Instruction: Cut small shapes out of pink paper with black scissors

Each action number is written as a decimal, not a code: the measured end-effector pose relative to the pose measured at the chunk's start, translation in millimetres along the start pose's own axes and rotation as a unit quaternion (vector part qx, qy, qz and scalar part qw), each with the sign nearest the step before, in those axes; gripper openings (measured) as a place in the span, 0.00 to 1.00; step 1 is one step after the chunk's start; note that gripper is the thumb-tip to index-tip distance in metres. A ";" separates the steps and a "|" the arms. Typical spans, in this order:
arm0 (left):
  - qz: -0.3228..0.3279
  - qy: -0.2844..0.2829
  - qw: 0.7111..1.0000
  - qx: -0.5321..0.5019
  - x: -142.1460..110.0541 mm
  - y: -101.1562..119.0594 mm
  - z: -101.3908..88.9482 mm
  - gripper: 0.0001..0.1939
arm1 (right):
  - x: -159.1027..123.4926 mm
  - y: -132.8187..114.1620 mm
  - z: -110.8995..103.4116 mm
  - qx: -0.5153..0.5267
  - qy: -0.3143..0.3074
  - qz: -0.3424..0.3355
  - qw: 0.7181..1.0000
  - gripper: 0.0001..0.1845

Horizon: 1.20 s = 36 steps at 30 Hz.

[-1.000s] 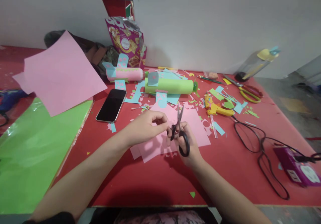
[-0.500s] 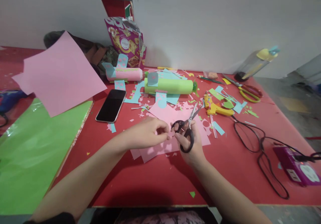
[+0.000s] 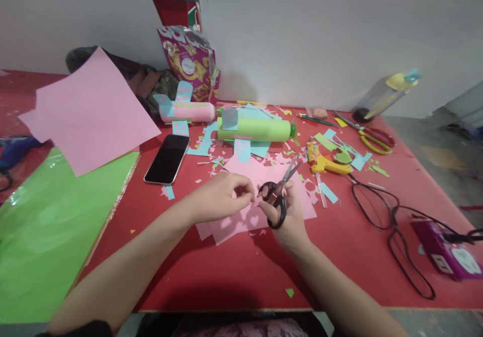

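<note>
Scissors (image 3: 284,181) were in right hand (image 3: 293,226), fingers closed about black handles. Compared with half second earlier, blades stood somewhat nearer together, but were still parted. Blades pointed away from person, above pink sheets (image 3: 228,232); no paper was seen between them, so in my judgement no cut was being made. Left hand (image 3: 217,198) was just beside, thumb and forefinger curled near together; whether small piece was pinched, I cannot tell. Green cylinder (image 3: 260,130) lay beyond hands, yellow glue gun (image 3: 328,165) to right, phone (image 3: 168,160) to left, all on red table (image 3: 226,276).
</note>
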<state>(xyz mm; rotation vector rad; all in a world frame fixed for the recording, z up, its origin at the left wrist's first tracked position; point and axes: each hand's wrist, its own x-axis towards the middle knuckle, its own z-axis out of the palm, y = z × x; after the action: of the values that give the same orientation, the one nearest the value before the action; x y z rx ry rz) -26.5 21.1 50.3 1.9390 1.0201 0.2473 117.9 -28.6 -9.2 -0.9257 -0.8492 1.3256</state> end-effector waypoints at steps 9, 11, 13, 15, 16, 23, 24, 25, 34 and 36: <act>0.011 -0.005 1.000 0.005 2.2 1.8 6.5 0.10 | 0.5 2.4 -1.4 -0.021 0.040 -0.012 0.999 0.18; 0.013 0.011 1.000 0.001 2.6 1.9 7.0 0.10 | -0.3 1.7 -0.6 -0.028 0.039 -0.008 0.999 0.18; 0.015 0.024 1.000 0.007 2.5 1.5 7.3 0.09 | -0.8 0.8 0.6 -0.035 0.032 -0.010 0.999 0.18; 0.016 0.026 0.999 0.023 2.2 1.1 6.9 0.07 | -0.7 -0.1 1.9 -0.041 0.025 -0.012 0.999 0.19; 0.017 0.023 0.999 0.035 2.0 1.1 6.4 0.07 | -0.5 -0.6 2.5 -0.042 0.025 -0.013 0.999 0.19; 0.028 -0.001 0.996 0.081 1.4 2.1 1.1 0.06 | -0.2 -3.2 4.1 -0.038 0.016 -0.005 0.999 0.19; 0.028 0.010 0.997 0.070 1.5 1.9 1.1 0.06 | -0.5 -3.1 3.8 -0.036 0.013 -0.004 0.999 0.19; 0.028 0.023 0.998 0.059 1.5 1.7 1.3 0.06 | -0.8 -3.0 3.5 -0.032 0.011 -0.002 0.999 0.19; 0.029 0.013 0.999 0.011 3.2 -0.7 8.8 0.12 | 0.5 1.6 0.0 0.006 0.054 -0.016 0.998 0.18; 0.029 0.016 0.999 -0.003 4.0 0.1 9.1 0.13 | 0.2 1.6 -0.3 0.008 0.056 -0.017 0.998 0.18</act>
<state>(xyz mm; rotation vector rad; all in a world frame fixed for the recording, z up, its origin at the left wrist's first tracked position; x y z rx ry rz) -19.1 18.3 44.3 1.9676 0.9840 0.3142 117.5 -28.4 -10.7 -0.9602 -0.7639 1.2387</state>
